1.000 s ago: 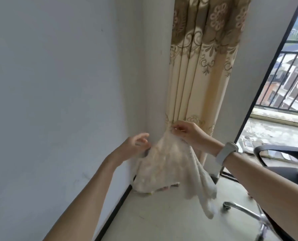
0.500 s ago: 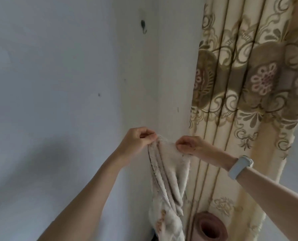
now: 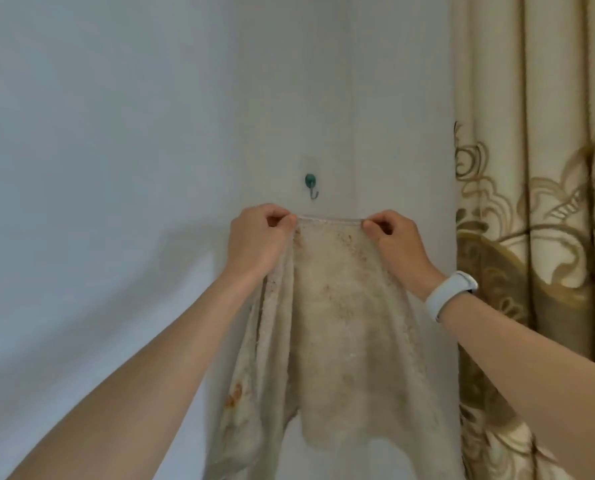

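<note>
Soft, flat daylight, kinda dim overall. There's a faint grey shadow on the wall (image 3: 116, 271) left of and below my fingers (image 3: 284, 221). Whole shot's a bit soft, and the curtain (image 3: 531, 237) off to their right goes smeary near the edge.

No legible text, label or number, apparently, on towel (image 3: 337, 306), hook (image 3: 311, 186) or curtain (image 3: 531, 98).

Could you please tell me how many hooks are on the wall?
1: a green hook just above the top edge of the towel, between the left hand and right hand; the curtain may hide others.
</note>
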{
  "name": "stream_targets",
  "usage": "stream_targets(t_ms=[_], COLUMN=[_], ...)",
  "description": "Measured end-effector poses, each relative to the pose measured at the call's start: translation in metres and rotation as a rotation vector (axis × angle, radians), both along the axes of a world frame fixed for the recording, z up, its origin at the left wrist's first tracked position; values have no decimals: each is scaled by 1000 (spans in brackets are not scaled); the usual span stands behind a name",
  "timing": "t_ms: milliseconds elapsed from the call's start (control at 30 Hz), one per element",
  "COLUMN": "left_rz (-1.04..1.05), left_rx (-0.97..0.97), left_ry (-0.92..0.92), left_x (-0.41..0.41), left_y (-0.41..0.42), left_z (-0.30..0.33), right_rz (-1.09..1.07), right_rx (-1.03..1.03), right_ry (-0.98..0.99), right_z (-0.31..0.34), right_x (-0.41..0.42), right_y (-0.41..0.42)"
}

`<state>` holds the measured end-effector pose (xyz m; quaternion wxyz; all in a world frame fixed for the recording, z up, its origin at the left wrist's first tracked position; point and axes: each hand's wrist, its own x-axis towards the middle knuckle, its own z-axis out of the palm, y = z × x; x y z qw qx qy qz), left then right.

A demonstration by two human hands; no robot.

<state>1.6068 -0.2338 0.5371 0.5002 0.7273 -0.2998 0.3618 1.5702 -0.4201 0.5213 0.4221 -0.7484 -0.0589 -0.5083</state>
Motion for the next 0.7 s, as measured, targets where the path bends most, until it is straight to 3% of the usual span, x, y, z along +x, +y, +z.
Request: stream_targets(t_ms=[233, 567, 700], left_rz=[399, 994, 1011], left_rx=[13, 373, 480], left_ry=[-138, -562, -585], left_x=[55, 109, 112], left_y=[-42, -66, -63], left_z=[61, 70, 50], right_rz=[-57, -64, 4], right_rx=[46, 151, 218], right_ry=[-32, 136, 219], right_z=[64, 86, 67], right_x=[74, 148, 155], right_y=[-28, -32, -33])
